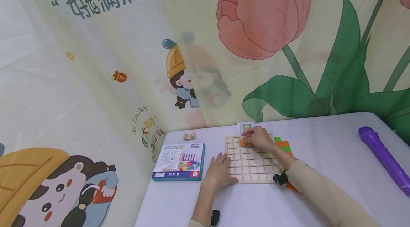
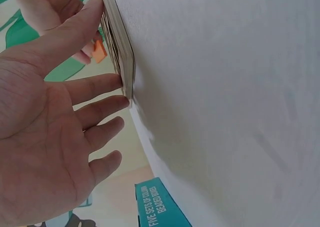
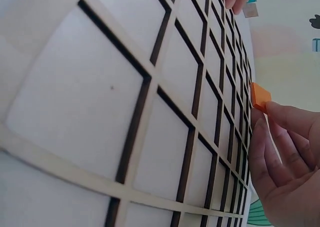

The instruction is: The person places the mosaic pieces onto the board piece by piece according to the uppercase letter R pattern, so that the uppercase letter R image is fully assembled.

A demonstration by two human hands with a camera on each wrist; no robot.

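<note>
A wooden grid board (image 1: 253,167) lies on the white table, its square cells divided by thin raised strips. My right hand (image 1: 257,137) is over the board's far side and pinches a flat orange square tile (image 3: 260,97) between thumb and fingers. In the head view only a bit of that tile (image 1: 242,142) shows beside the fingertips. My left hand (image 1: 217,172) is spread at the board's left edge. Its fingertips and thumb touch the rim (image 2: 126,62) in the left wrist view, and it holds nothing.
Green and orange tiles (image 1: 285,144) lie right of the board, partly hidden by my right arm. Behind it is a small printed card (image 1: 245,126). A boxed set (image 1: 179,163) and a small wooden piece (image 1: 189,136) are at left; a purple stick (image 1: 384,161) lies far right.
</note>
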